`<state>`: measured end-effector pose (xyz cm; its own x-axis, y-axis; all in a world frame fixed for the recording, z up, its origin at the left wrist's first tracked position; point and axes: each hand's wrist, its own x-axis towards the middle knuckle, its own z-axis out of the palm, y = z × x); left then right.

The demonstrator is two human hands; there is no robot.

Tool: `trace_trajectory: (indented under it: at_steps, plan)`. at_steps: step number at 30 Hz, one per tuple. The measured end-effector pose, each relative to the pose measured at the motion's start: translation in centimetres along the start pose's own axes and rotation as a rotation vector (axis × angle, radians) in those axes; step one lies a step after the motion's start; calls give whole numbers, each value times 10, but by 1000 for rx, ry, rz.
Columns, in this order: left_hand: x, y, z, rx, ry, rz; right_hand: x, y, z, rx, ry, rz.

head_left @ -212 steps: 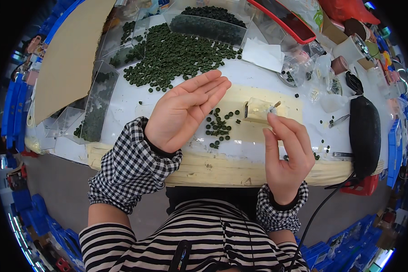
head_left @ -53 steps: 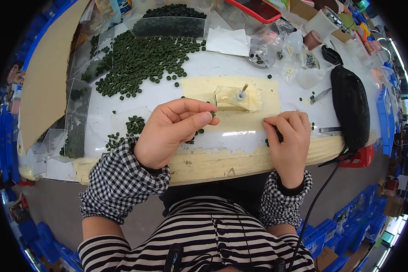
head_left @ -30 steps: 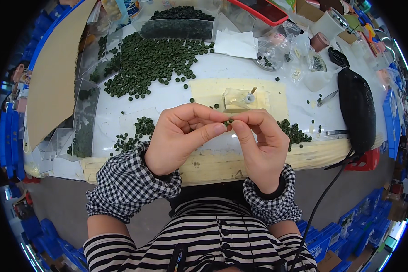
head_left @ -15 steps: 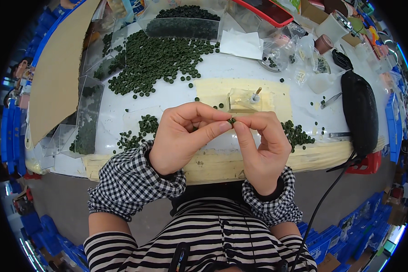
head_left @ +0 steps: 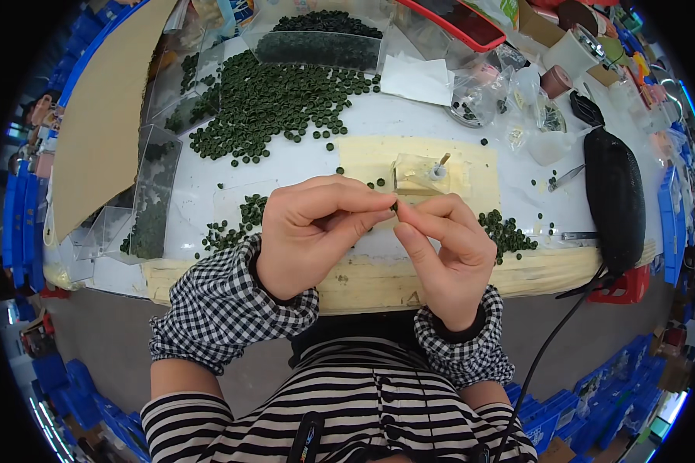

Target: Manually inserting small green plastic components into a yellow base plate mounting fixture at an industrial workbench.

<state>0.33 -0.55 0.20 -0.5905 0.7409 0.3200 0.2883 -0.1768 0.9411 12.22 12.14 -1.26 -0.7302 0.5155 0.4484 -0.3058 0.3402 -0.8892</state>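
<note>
Bead [head_left: 394, 206], small and dark green, sits pinched right where my two sets of fingertips meet, over the front edge of the white table [head_left: 432, 127]; too small for me to tell a long axis, reads as roughly round. Going left to right: tan cardboard sheet [head_left: 100, 116] lies at the far left, then clear plastic boxes [head_left: 153, 197] holding some green beads, then one big loose pile of green beads [head_left: 274, 100], far too many to count. Left hand [head_left: 309, 235] has thumb and forefinger closed toward the bead from its left side, other fingers curled. Right hand [head_left: 444, 251] comes in from the right, thumb and forefinger closed on the same spot; I can't tell which hand actually carries it, both look equally near. Just behind the fingertips, on a yellowish mat [head_left: 417, 162], stands one small clear block [head_left: 417, 174] with one upright peg. One smaller cluster of green beads [head_left: 506, 231] lies right of the right hand. One long black pouch [head_left: 614, 201] lies near the right edge. Hands count: two, both mine.
</note>
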Motion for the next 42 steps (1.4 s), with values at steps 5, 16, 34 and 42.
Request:
trace_trajectory:
  at_steps: [5,16,34,42]
  plan:
    - [1,-1,-5,-120,-73,-215,0,-3,-1,-129,-26,-106]
    - [2,1,-2,-196,-39,-250,0,-3,-2,-78,5,-107]
    - [0,1,-5,-29,-48,-34,0,-3,-1,-55,-33,-64]
    - [-1,-3,-3,-146,-9,-139,0,-3,0,-77,-26,-57]
